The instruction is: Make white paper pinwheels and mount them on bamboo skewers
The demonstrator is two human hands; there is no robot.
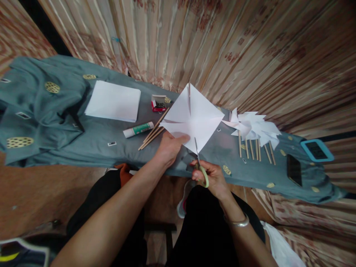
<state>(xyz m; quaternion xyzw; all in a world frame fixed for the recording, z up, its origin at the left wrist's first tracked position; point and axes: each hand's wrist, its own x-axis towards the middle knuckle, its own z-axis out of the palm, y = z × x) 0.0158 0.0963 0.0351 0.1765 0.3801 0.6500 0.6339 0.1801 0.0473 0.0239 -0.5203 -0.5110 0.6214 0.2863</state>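
A square sheet of white paper is turned like a diamond in front of me, with slits running inward from its top and left corners. My left hand pinches its lower left edge, thumb on top. In my right hand are scissors with pale green handles. Their blades meet the paper at its bottom corner. Left of the sheet lie several thin wooden sticks, a glue stick and a small open red box with dark bits inside.
A stack of white paper lies to the left on the grey-green cloth. Several paper pinwheels on sticks lie at right, then a dark phone and a blue-framed device. A patterned curtain hangs behind.
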